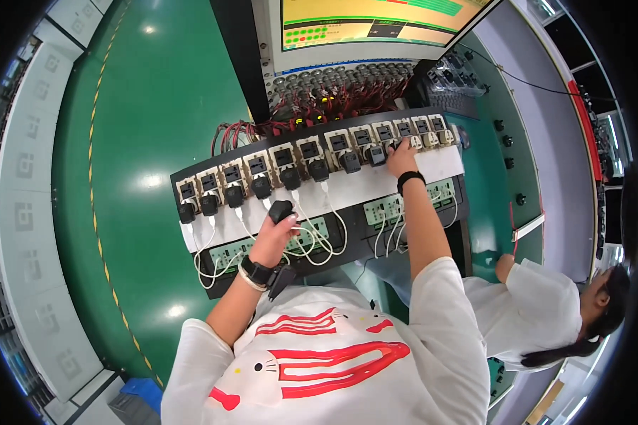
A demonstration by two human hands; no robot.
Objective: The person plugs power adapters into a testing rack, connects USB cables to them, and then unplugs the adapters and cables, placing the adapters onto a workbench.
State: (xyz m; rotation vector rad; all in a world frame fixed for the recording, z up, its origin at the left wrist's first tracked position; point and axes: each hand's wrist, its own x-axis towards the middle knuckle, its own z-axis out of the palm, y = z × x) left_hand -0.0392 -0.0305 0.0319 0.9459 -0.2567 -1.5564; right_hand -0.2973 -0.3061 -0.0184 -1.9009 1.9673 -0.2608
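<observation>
A slanted test bench (432, 166) carries a row of sockets (283, 154), many with black power adapters (261, 186) plugged into them. My left hand (271, 237) is closed round a loose black power adapter (281, 210), held over the white strip below the sockets. Toward the right end of the row, my right hand (403, 159) has its fingers closed at a socket. They cover most of a small dark adapter there. Just left of those fingers sits another plugged adapter (375, 155). White cables (342, 221) run from several adapters to green circuit boards (383, 210) along the near edge.
Above the bench stands a monitor (372, 32), with bundled red wires (319, 106) below it. A co-worker (532, 304) in a white shirt is close on my right. A green floor (152, 142) with a yellow-black line lies to the left, beside white cabinets (32, 205).
</observation>
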